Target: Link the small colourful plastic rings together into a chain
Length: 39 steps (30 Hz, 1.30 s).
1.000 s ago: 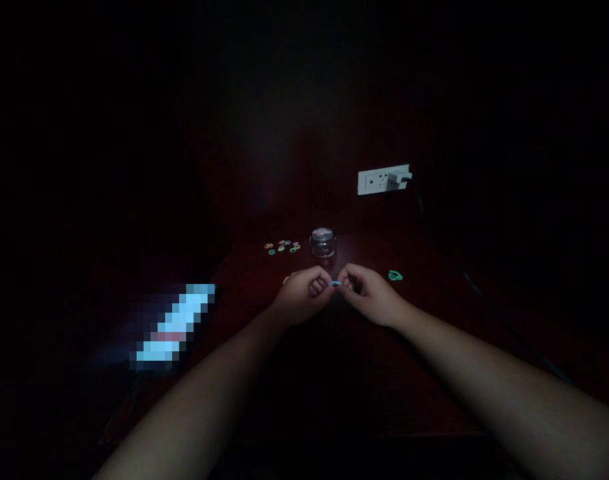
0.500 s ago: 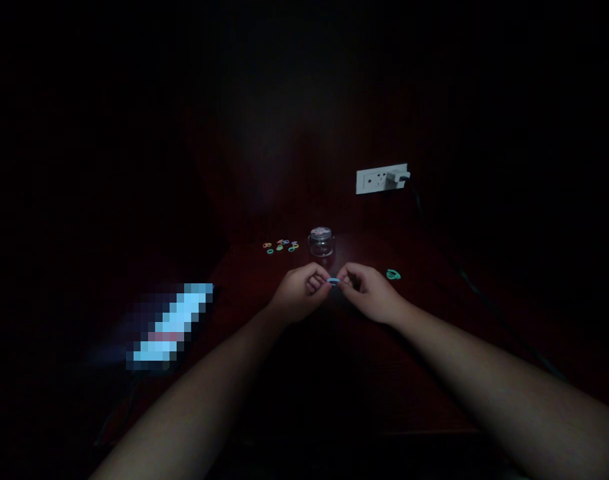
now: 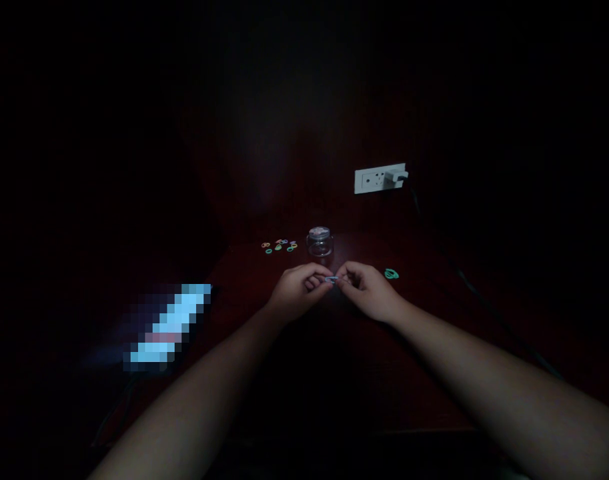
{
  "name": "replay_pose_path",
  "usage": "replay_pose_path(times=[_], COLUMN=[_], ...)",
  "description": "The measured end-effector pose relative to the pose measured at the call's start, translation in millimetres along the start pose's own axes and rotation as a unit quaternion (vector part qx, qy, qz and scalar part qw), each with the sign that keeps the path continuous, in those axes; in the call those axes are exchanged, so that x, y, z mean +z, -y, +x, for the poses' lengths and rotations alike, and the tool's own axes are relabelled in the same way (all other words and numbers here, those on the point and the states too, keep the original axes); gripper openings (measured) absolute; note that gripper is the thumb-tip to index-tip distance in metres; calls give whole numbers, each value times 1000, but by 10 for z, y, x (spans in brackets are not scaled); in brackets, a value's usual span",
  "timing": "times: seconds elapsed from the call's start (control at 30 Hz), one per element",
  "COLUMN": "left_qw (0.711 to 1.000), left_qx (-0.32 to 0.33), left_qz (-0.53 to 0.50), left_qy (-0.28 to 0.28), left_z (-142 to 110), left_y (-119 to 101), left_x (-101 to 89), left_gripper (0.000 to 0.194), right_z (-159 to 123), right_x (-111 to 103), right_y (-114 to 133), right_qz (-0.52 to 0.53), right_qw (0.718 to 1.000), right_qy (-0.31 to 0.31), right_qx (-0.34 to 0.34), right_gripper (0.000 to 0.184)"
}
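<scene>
My left hand (image 3: 300, 288) and my right hand (image 3: 365, 288) meet in the middle over the dark red table. Between their pinched fingertips is a small light-blue loop (image 3: 331, 279), its ends partly hidden by the fingers. Just behind them stands a clear jar (image 3: 319, 245) with a lid on. To the right of my right hand lies a small pile of green loops (image 3: 392, 274). Several small loops (image 3: 279, 247) in orange, green, yellow and purple are scattered behind and left of my left hand. The exact kind of loop is too small to make out.
A lit, pixelated screen (image 3: 174, 327) lies at the left, beside my left forearm. On the back wall is a white socket panel (image 3: 379, 179) with a plug in it. A dark cable (image 3: 504, 323) runs down along the right. The surroundings are very dark.
The light-blue loop has turned slightly between the fingertips, and the fingers of both hands have come a little closer together. The view has shifted slightly.
</scene>
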<state>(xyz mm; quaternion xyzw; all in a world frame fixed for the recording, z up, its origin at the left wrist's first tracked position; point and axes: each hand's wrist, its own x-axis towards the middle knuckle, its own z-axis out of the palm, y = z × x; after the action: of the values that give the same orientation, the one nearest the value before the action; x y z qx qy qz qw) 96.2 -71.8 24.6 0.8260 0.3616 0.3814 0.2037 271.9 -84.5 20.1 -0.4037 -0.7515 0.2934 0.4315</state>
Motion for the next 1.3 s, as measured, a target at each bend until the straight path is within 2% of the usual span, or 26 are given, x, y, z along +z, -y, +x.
replay_pose_path(times=[0.23,0.5,0.8,1.03,1.3], left_qw=[999,999,999,999,999], left_qx=[-13,-24,-29,-28,-37], left_qz=[-16,-31,-36,-23,-26], left_qy=[-25,-8,-4,-16,-3], left_z=[-4,-4,-12,-8,-6], left_y=[1,-20,-62,-29,-12], left_x=[15,6,-3,-3,13], left_gripper=[21,21,20,20,19], right_z=[-4,-8,0,-3,-6], right_x=[7,11,10,10,-9], right_y=[1,6,4,15,22], right_qz=[28,24,0,-10,-29], right_qw=[1000,999,1000,1000,999], right_qy=[2,0,-4,-15,-11], right_qx=[-3,-27,-22,-22,-13], right_gripper=[9,12,10,12,14])
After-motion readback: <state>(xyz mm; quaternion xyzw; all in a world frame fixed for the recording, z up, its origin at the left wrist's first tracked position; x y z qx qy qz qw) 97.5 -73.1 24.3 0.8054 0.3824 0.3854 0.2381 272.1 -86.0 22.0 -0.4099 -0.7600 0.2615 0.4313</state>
